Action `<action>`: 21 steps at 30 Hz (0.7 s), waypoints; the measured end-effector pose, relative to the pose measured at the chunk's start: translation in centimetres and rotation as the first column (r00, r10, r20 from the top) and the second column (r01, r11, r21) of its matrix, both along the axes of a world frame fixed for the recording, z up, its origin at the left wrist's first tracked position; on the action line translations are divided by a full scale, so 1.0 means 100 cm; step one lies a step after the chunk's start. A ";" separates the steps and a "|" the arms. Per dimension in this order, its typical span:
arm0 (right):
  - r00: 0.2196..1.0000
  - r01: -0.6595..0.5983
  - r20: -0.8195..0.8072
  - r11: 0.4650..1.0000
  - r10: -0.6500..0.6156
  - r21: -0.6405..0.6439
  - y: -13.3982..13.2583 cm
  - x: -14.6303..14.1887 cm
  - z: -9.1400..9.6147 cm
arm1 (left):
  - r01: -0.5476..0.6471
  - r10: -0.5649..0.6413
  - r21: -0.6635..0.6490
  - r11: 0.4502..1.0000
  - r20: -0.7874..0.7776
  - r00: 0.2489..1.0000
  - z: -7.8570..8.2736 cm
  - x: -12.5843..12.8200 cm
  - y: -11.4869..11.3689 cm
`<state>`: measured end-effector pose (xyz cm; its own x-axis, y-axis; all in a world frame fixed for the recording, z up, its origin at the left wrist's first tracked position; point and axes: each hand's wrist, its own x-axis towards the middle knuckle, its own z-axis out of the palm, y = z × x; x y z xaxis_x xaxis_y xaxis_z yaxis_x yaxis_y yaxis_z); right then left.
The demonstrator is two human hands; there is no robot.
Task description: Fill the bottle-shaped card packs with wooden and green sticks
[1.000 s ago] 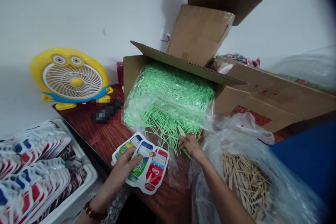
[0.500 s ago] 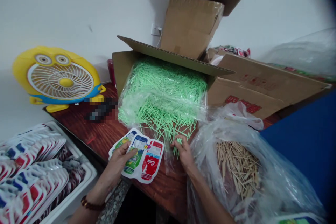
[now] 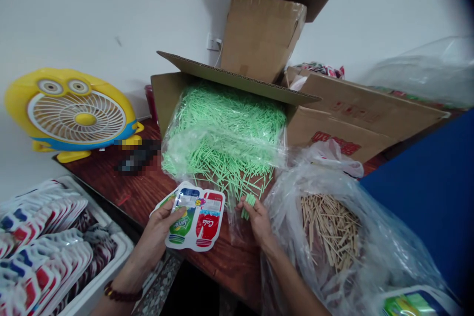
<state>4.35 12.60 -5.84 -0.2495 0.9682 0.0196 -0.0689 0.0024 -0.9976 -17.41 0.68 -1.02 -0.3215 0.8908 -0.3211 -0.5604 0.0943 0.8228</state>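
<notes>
My left hand (image 3: 161, 222) is closed on flat printed packets (image 3: 211, 217), its thumb lying across the front one. That packet shows a green Sprite cup and a red Cola cup; another packet peeks out behind it. In my right hand (image 3: 261, 222), a small bunch of short green sticks (image 3: 249, 206) is pinched between thumb and fingers. Just beyond both hands, a heap of the same green sticks (image 3: 229, 123) spills from a clear plastic bag inside an open cardboard box (image 3: 237, 71).
Wooden sticks (image 3: 329, 232) lie in a clear bag (image 3: 385, 247) on the right. A white bin (image 3: 124, 244) full of similar packets stands at lower left. A yellow fan (image 3: 70, 113) sits on the wooden table (image 3: 222, 266). More cardboard boxes (image 3: 262, 34) are stacked behind.
The green sticks in my right hand are now gathered in a tighter bunch, held more upright to view. The packets in my left hand have turned slightly. The whole view has shifted a little.
</notes>
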 end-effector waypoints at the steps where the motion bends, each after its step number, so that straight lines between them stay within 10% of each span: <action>1: 1.000 0.003 -0.007 1.000 -0.003 -0.008 0.001 0.000 0.001 | -0.006 0.006 -0.001 1.000 0.012 1.000 0.004 0.000 -0.001; 11: 0.937 0.002 0.345 0.988 -0.056 0.155 0.039 0.024 0.013 | 0.129 -0.130 -0.056 0.990 -0.017 0.991 0.009 0.014 -0.020; 21: 0.509 -0.321 0.858 0.910 -0.068 0.262 0.056 0.010 0.019 | 0.257 -0.263 -0.067 0.964 -0.119 0.957 -0.007 0.039 -0.028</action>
<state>5.33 18.25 -3.94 -0.4531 0.8901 0.0484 0.7609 0.4144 -0.4993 -13.53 -2.12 -1.68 -0.1216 0.9328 -0.3393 -0.4040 0.2658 0.8753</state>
